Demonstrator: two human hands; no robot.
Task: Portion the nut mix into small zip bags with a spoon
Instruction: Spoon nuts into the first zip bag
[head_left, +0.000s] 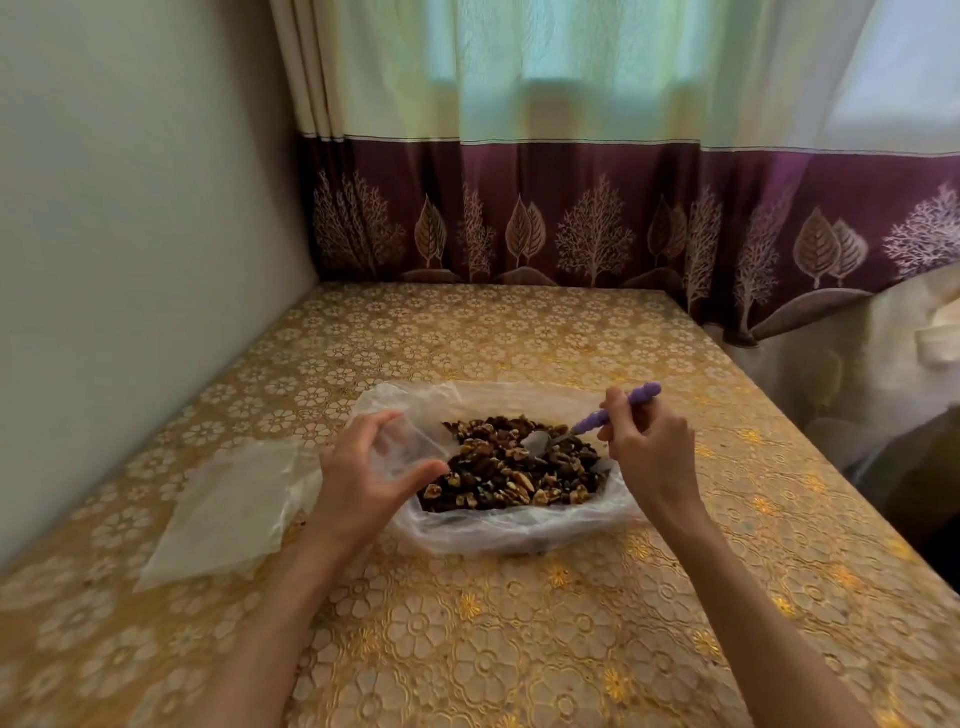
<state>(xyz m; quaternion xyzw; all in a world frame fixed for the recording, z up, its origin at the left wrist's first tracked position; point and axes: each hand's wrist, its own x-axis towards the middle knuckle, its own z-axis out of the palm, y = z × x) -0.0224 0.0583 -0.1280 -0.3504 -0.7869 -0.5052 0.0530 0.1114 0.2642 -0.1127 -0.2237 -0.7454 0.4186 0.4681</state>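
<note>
A counter (519, 623) covered with a gold floral-patterned cloth fills the lower part of the head view, and a curtain (571, 208) with a purple tree-printed border is seen behind it at 12 o'clock. A pale wall (130, 208) stands at 9 o'clock.

Near the centre of the counter a large clear plastic bag (498, 530) is spread open, and the nut mix (509, 467) is heaped inside it. At 8 o'clock from that bag, flat clear zip bags (223, 509) are laid on the cloth, just beside the left forearm.

One small zip bag (405, 447) is held over the left edge of the large bag by the left hand (363, 467); its thumb and fingers are curled round the thin plastic, with the mouth turned towards the nuts.

At 3 o'clock of the nut heap, a spoon (587, 423) with a purple ribbed handle is pinched between the thumb and fingers of the right hand (649, 447). The metal bowl of the spoon is lying on top of the nuts, the handle tilted up towards 2 o'clock.
</note>
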